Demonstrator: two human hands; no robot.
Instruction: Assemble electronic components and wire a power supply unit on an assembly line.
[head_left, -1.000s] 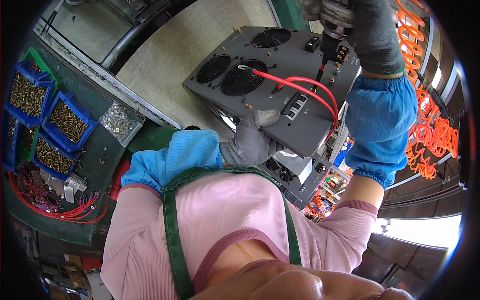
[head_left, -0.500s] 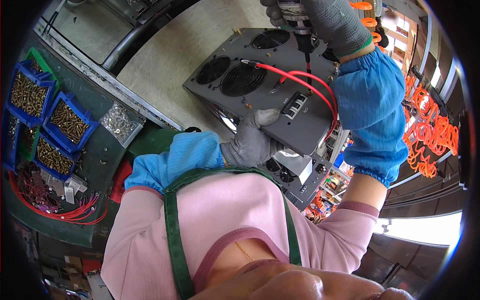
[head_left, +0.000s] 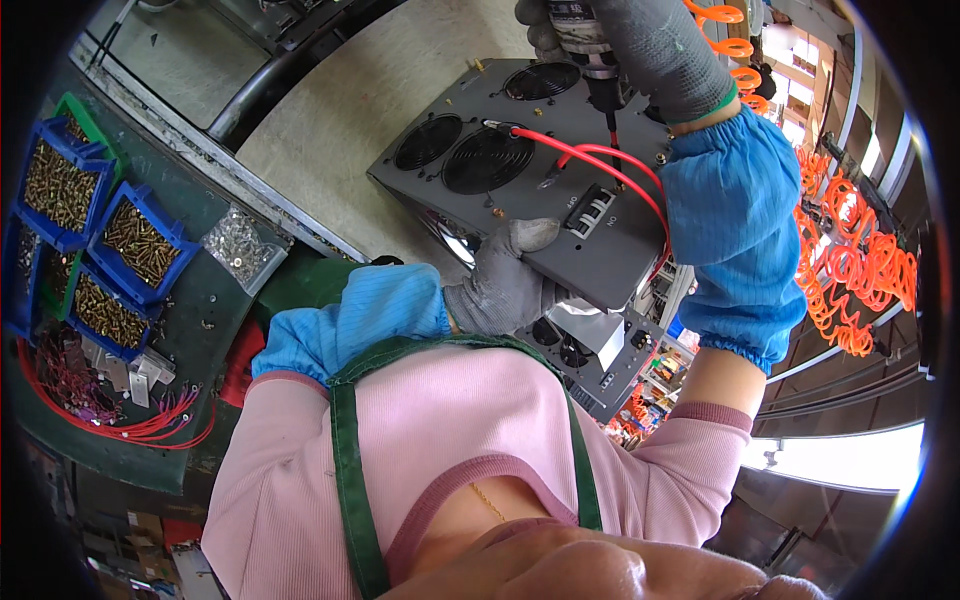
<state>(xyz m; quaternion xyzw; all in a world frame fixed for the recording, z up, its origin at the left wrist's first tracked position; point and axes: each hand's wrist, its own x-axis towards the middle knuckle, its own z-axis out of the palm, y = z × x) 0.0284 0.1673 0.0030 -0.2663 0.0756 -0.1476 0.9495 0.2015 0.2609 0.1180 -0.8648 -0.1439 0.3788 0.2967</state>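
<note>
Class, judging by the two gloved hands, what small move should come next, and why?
Probably shift the power driver slightly so its bit clears the red cables: the right hand points it down at the grey unit, bit and cables overlap in view, and contact can't be judged. The left hand grips the unit's edge.

A grey knitted glove with a green edge covers the right hand (head_left: 655, 50) at one o'clock; a grey glove with a paler thumb covers the left hand (head_left: 505, 280) near the centre. Bright blue sleeve covers (head_left: 735, 220), gathered into ruffles at the ends, show at nine o'clock and between two and three. The ribbed pink shirt (head_left: 465, 405) at six o'clock has a darker rose collar (head_left: 495, 465) and cuffs (head_left: 715, 412). Dark green apron straps (head_left: 352, 470) run at seven and five, with a thin gold necklace (head_left: 487, 501) at six.
</note>
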